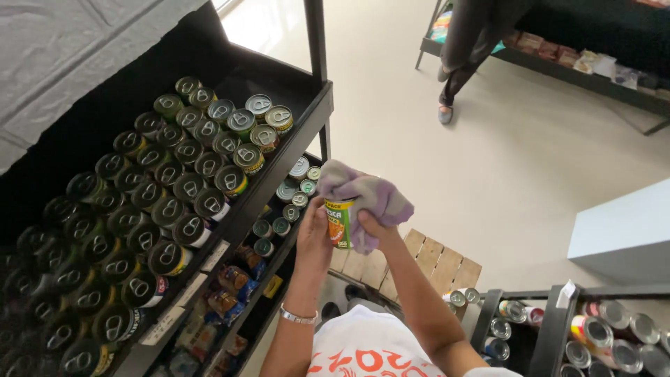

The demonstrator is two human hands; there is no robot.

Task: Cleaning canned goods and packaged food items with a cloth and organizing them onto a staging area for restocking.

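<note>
My left hand (313, 236) grips a small can (339, 222) with a green, yellow and orange label, held upright in front of me. A purple-grey cloth (363, 192) is draped over the can's top and right side, and my right hand (377, 228) presses it against the can from the right. A silver bracelet (298, 318) circles my left wrist. Both hands hover beside the black metal shelf (307, 119) on my left.
The shelf's top tier holds several rows of ring-pull cans (174, 174); lower tiers hold more cans (293, 188) and packets. A wooden pallet (440, 262) lies on the floor below. Another rack of cans (593, 335) stands at lower right. A person's legs (460, 56) stand by a far shelf.
</note>
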